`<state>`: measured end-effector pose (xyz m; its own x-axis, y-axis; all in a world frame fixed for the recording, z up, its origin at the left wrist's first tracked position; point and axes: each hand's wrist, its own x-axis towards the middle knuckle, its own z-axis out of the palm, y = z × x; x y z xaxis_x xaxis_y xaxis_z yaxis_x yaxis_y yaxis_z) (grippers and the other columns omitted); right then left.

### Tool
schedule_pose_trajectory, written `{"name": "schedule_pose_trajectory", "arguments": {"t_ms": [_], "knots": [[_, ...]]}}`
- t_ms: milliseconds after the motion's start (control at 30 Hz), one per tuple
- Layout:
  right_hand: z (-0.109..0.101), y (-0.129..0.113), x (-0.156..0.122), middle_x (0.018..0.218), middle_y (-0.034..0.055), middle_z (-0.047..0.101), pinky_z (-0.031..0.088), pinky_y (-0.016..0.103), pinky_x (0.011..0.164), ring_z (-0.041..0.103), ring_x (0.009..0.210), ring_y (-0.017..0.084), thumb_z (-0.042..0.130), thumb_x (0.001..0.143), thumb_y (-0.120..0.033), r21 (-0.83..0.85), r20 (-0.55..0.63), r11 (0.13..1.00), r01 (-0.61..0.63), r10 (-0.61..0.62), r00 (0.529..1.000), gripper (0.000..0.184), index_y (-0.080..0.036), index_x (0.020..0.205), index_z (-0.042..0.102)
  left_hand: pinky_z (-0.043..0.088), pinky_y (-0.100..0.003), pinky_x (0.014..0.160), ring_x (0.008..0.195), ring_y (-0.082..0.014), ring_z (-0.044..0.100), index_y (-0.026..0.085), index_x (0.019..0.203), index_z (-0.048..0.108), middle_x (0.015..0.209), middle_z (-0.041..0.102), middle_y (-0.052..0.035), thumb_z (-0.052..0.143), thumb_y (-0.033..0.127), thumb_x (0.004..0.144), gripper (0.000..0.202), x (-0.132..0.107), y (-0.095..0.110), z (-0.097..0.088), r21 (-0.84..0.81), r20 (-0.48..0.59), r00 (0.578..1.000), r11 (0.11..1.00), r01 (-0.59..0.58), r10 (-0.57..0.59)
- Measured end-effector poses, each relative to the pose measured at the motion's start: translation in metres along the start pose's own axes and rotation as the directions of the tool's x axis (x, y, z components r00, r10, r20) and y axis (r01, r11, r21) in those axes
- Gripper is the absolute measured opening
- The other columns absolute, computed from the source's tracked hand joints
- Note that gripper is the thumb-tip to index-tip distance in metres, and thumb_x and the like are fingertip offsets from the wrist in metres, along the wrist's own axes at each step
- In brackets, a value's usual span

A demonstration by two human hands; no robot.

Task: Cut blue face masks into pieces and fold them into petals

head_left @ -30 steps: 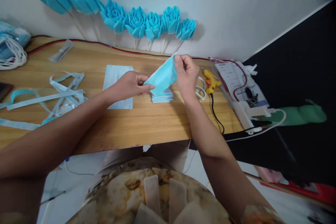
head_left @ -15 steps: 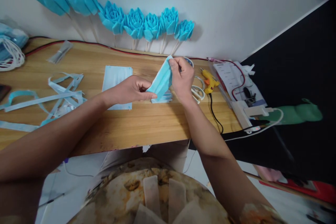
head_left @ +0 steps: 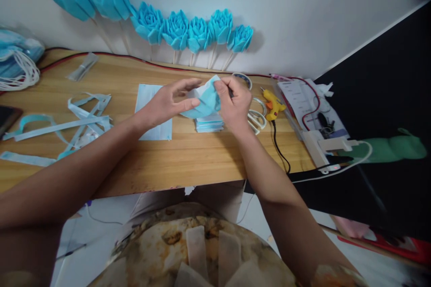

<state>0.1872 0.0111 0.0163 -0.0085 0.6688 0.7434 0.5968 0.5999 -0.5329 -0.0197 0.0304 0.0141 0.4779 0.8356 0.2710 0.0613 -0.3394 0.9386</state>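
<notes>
My right hand (head_left: 235,98) pinches the upper right end of a folded blue face mask piece (head_left: 209,101), whose pale inner side shows at the top left. My left hand (head_left: 177,98) is beside it with fingers spread apart, its thumb lying against the piece's left side. Below the held piece is a small stack of cut mask pieces (head_left: 209,124). A pile of flat, light-blue face masks (head_left: 153,132) lies under and behind my left wrist. White-handled scissors (head_left: 257,120) rest just right of my right hand, partly hidden by it.
A yellow glue gun (head_left: 273,105), a roll of tape (head_left: 243,80) and a power strip (head_left: 318,150) are on the right. Cut strips (head_left: 62,128) lie at left. Several blue flowers on sticks (head_left: 177,31) lean against the wall; a black-and-red cable (head_left: 148,61) runs along it.
My left hand has loosened its pinch and spread its fingers. The mask piece has folded and bunched toward my right hand, which keeps its hold. The view has shifted slightly.
</notes>
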Motion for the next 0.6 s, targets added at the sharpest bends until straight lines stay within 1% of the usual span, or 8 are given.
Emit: {"name": "schedule_pose_trajectory", "arguments": {"t_ms": [33,100,200,300,367,467,533,600], "knots": [[0.001,-0.003,-0.001,0.069,-0.0037,0.057,0.044,0.027,0.065,0.054,0.066,0.010,0.051,0.103,-0.053,0.010,0.009,1.000,0.018,-0.018,1.000,0.041,-0.021,0.081,0.065,0.052,-0.042,0.101,0.123,-0.0308,0.064,0.022,0.122,0.072,0.127,0.072,-0.0108,0.077,0.058,0.081,0.055,-0.001,0.004,0.001,0.006,-0.013,1.000,1.000,-0.024,0.024],[0.004,-0.008,-0.004,0.069,-0.0037,0.059,0.045,0.027,0.066,0.056,0.066,0.010,0.054,0.102,-0.051,0.035,0.039,0.999,0.037,-0.039,0.998,0.038,-0.021,0.080,0.065,0.052,-0.038,0.097,0.116,-0.0287,0.066,0.022,0.113,0.074,0.117,0.075,-0.0084,0.074,0.057,0.083,0.046,-0.004,0.013,0.004,0.047,-0.028,0.999,0.998,-0.044,0.046],[0.005,-0.013,-0.006,0.071,-0.0025,0.062,0.047,0.028,0.069,0.059,0.068,0.011,0.053,0.102,-0.053,0.058,0.109,0.998,0.022,-0.029,0.994,0.041,-0.021,0.080,0.066,0.051,-0.031,0.078,0.089,-0.0206,0.067,0.019,0.090,0.074,0.088,0.074,-0.0034,0.070,0.053,0.086,0.035,-0.008,0.019,0.008,0.135,-0.066,0.998,0.991,-0.002,0.011],[0.002,-0.014,-0.004,0.075,-0.0005,0.066,0.050,0.030,0.072,0.062,0.072,0.013,0.048,0.103,-0.055,0.072,0.165,0.997,-0.005,-0.007,0.986,0.045,-0.021,0.083,0.069,0.042,-0.027,0.060,0.066,-0.0139,0.056,0.018,0.075,0.069,0.068,0.064,0.0001,0.065,0.050,0.088,0.035,-0.010,0.019,0.011,0.149,-0.121,0.992,0.987,0.054,-0.036],[-0.002,-0.012,-0.002,0.082,0.0011,0.070,0.052,0.032,0.078,0.066,0.079,0.014,0.045,0.104,-0.056,0.084,0.175,0.996,-0.022,0.007,0.985,0.046,-0.022,0.088,0.071,0.036,-0.026,0.055,0.060,-0.0120,0.050,0.019,0.070,0.065,0.063,0.058,0.0013,0.065,0.047,0.087,0.033,-0.009,0.017,0.011,0.144,-0.143,0.989,0.988,0.063,-0.042],[-0.005,-0.010,0.001,0.093,0.0025,0.074,0.053,0.036,0.088,0.068,0.089,0.017,0.045,0.104,-0.057,0.105,0.169,0.994,-0.020,0.002,0.986,0.044,-0.023,0.096,0.073,0.032,-0.027,0.053,0.056,-0.0110,0.044,0.020,0.065,0.061,0.059,0.052,0.0021,0.065,0.042,0.086,0.032,-0.008,0.016,0.010,0.143,-0.164,0.986,0.988,0.065,-0.041],[-0.004,-0.009,0.001,0.095,0.0029,0.075,0.052,0.036,0.088,0.068,0.091,0.017,0.048,0.102,-0.058,0.113,0.192,0.994,-0.011,-0.011,0.981,0.042,-0.024,0.099,0.073,0.030,-0.027,0.053,0.056,-0.0108,0.042,0.020,0.064,0.060,0.059,0.051,0.0022,0.064,0.041,0.087,0.031,-0.008,0.017,0.010,0.144,-0.166,0.985,0.988,0.061,-0.036],[0.000,-0.010,0.000,0.094,0.0026,0.074,0.051,0.034,0.084,0.067,0.088,0.017,0.053,0.099,-0.059,0.106,0.227,0.994,-0.021,-0.003,0.974,0.041,-0.023,0.099,0.072,0.030,-0.027,0.053,0.057,-0.0108,0.040,0.019,0.064,0.058,0.059,0.049,0.0026,0.062,0.039,0.087,0.031,-0.008,0.018,0.012,0.159,-0.141,0.990,0.986,0.052,-0.030]]}}
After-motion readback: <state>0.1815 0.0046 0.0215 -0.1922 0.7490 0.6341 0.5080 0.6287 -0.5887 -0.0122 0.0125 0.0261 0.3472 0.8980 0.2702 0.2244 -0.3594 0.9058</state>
